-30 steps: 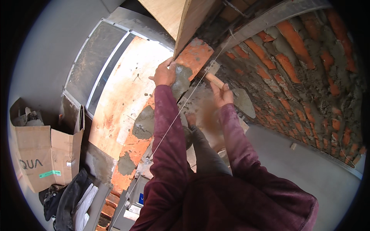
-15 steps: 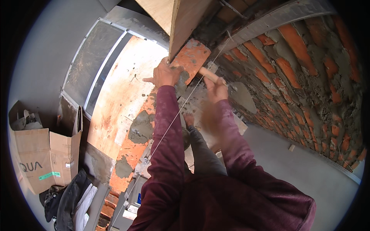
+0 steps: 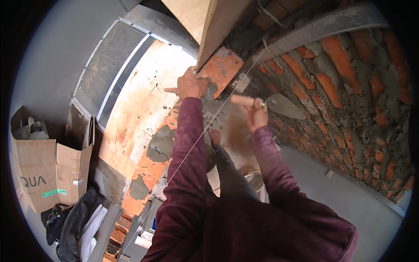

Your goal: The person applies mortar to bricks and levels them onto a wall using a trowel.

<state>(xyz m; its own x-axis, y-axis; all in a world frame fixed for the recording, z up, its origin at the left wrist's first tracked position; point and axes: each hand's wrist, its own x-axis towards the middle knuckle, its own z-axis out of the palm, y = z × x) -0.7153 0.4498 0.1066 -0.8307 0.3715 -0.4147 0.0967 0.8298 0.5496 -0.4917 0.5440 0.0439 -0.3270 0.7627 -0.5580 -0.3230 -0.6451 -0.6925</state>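
Observation:
My left hand (image 3: 192, 84) is bent over the near left end of an orange brick (image 3: 223, 65), just below the lower corner of a plywood panel (image 3: 208, 35). Its thumb lies on the brick's mortar-spotted face and one finger sticks out to the left; the other fingertips are partly hidden. In my right hand (image 3: 256, 114) is a trowel, gripped by its pale wooden handle (image 3: 242, 100). The trowel's grey blade (image 3: 286, 106) points right, beside the rough brick wall. Wet mortar (image 3: 160, 144) sits on the orange brick course left of my left forearm.
A taut string (image 3: 188, 153) crosses diagonally over my left forearm. Mortar-smeared brickwork (image 3: 331, 87) rises on the right. A plywood sheet (image 3: 135, 109) lies to the left, near an open cardboard box (image 3: 37, 174) and dark clothing (image 3: 78, 227). A round container (image 3: 254, 179) stands by my leg.
My right hand has drawn back from the brick, to the right and nearer me, and the trowel has swung right with it. My left hand keeps its place at the brick's end.

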